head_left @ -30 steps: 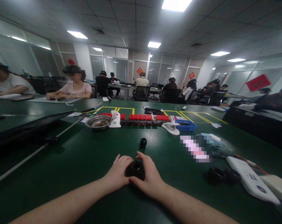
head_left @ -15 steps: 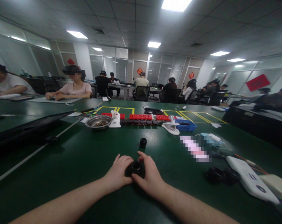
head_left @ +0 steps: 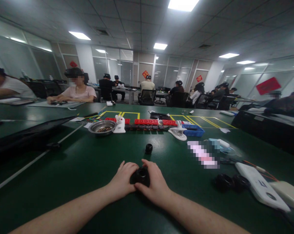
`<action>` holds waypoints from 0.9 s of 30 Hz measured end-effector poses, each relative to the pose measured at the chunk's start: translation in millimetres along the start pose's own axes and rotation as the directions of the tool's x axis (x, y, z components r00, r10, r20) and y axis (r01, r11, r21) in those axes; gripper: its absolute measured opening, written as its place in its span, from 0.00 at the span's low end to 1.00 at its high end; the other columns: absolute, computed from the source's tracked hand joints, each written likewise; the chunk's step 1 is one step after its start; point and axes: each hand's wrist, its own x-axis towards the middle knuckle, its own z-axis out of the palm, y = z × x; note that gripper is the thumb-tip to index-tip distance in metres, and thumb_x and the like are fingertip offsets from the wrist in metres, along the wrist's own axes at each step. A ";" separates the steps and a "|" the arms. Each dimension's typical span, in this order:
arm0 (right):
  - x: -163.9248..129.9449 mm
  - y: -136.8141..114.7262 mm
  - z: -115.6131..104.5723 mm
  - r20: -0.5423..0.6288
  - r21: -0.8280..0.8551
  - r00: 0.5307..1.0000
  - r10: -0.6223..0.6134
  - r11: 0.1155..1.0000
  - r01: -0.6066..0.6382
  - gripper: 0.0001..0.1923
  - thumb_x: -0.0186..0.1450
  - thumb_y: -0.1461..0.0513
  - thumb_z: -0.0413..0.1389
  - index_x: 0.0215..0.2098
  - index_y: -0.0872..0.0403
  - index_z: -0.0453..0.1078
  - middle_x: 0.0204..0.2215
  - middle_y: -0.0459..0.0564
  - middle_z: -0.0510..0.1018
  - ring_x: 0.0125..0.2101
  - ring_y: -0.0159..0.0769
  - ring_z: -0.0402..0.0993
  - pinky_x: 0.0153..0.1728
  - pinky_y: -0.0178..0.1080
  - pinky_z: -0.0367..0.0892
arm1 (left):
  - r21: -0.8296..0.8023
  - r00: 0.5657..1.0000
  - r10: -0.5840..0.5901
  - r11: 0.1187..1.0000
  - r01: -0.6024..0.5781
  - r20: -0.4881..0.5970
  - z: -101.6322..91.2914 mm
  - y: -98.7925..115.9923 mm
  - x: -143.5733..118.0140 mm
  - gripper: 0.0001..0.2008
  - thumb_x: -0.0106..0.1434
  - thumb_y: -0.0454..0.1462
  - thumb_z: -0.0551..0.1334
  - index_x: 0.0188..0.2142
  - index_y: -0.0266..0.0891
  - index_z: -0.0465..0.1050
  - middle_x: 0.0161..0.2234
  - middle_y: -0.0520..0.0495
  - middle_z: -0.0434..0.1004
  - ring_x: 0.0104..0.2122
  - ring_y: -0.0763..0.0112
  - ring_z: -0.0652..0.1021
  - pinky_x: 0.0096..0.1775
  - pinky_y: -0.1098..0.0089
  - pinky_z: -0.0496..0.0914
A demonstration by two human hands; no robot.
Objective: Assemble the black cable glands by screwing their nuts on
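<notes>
A small black round part with a hollow top (head_left: 141,174) rests on the green table (head_left: 88,162) right in front of me. My left hand (head_left: 123,180) grips it from the left and my right hand (head_left: 154,185) from the right, fingers wrapped around its sides. A second, smaller black round part (head_left: 148,148) stands alone a little farther back, untouched.
Two black rings (head_left: 231,183) and a white device (head_left: 261,190) lie at the right. Farther back are a metal bowl (head_left: 102,127), red blocks (head_left: 147,122), a white clamp (head_left: 177,131) and a blue tray (head_left: 194,130). A black panel (head_left: 27,135) lies at left. Several people sit at other tables.
Both hands stay clasped on the black part; my right fingers have shifted slightly over it. The view has drifted a little.
</notes>
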 end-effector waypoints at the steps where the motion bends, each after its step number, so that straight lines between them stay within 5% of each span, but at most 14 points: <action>1: 0.1 0.7 0.5 -0.005 0.001 1.000 0.018 1.000 -0.018 0.33 0.49 0.62 0.58 0.52 0.53 0.52 0.43 0.52 0.65 0.44 0.41 0.62 0.48 0.46 0.56 | 0.000 1.000 0.003 1.000 -0.003 -0.004 0.3 -0.2 0.1 0.21 0.46 0.39 0.62 0.42 0.42 0.64 0.44 0.47 0.67 0.47 0.59 0.65 0.54 0.49 0.44; 10: 2.1 3.2 3.3 0.093 0.107 0.986 0.135 0.984 -0.145 0.43 0.45 0.64 0.62 0.55 0.52 0.47 0.41 0.50 0.66 0.43 0.40 0.64 0.46 0.43 0.59 | 0.000 1.000 0.021 1.000 -0.021 -0.015 2.4 -3.3 0.4 0.23 0.45 0.44 0.64 0.41 0.43 0.62 0.45 0.47 0.66 0.48 0.58 0.65 0.54 0.48 0.45; 16: -6.3 2.6 -20.7 0.234 0.136 0.965 0.122 0.978 -0.157 0.44 0.44 0.68 0.61 0.55 0.51 0.47 0.41 0.49 0.67 0.43 0.40 0.65 0.46 0.43 0.59 | 0.011 0.999 0.042 0.999 -0.042 -0.012 1.2 -3.0 -2.2 0.36 0.40 0.50 0.66 0.48 0.44 0.57 0.49 0.46 0.63 0.51 0.56 0.62 0.54 0.48 0.44; 24: -80.8 20.5 -87.0 0.168 0.066 0.930 0.328 0.937 -0.342 0.42 0.48 0.67 0.54 0.57 0.50 0.41 0.44 0.51 0.66 0.45 0.40 0.65 0.50 0.47 0.55 | -0.003 0.996 0.013 1.000 -0.013 0.083 -7.4 0.2 -4.4 0.36 0.44 0.55 0.61 0.52 0.46 0.56 0.52 0.45 0.60 0.53 0.56 0.59 0.54 0.47 0.42; 27: -117.9 35.0 -108.3 0.061 0.074 0.900 0.431 0.897 -0.435 0.40 0.50 0.64 0.52 0.58 0.53 0.38 0.44 0.53 0.67 0.46 0.41 0.65 0.50 0.46 0.55 | 0.004 0.996 0.015 1.000 -0.016 0.086 -8.7 1.4 -5.2 0.33 0.45 0.55 0.60 0.50 0.47 0.59 0.51 0.46 0.60 0.53 0.56 0.59 0.54 0.46 0.42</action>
